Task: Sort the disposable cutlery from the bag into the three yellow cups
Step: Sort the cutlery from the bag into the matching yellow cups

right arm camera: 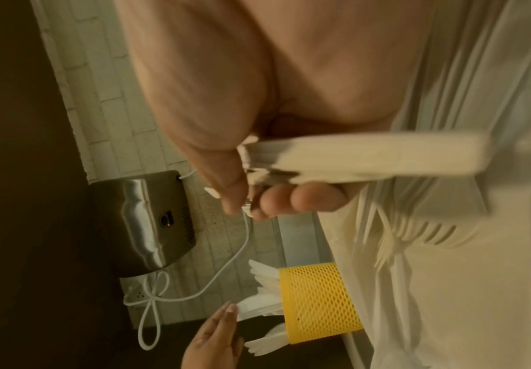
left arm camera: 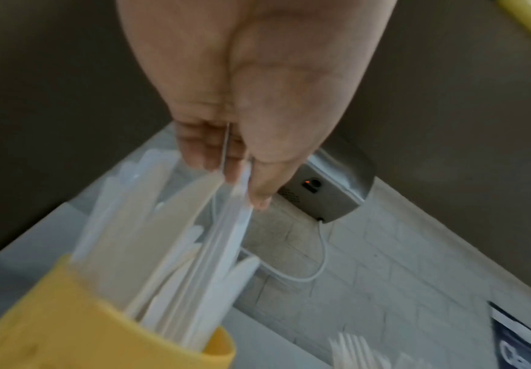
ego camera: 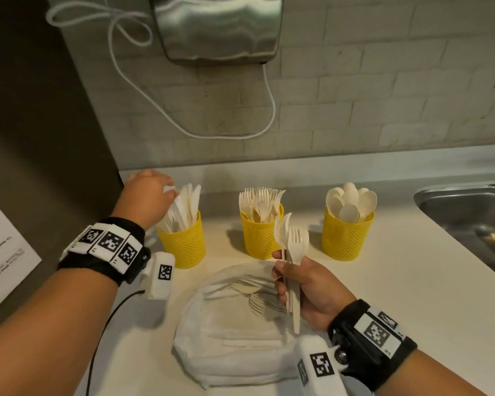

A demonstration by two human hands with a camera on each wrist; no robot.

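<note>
Left hand [ego camera: 147,195] pinches white plastic knives [left arm camera: 226,224] into the left yellow mesh cup [ego camera: 183,247]; right hand [ego camera: 306,287] grips a bundle of forks [ego camera: 293,247] above the white plastic bag [ego camera: 235,338] on the tabletop [ego camera: 412,281]. Risk: crowded knives jam and tip the cup. Only the left wrist view shows the pinch.

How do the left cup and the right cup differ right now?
The left yellow cup holds knives, standing tall and fanned above its rim; the right yellow cup holds spoons, their rounded bowls clustered just above its rim. The left hand pinches a knife at the left cup, while no hand is near the right cup. The right cup sits beside the sink; the left cup is by the dark panel. Both are yellow mesh cups.
</note>
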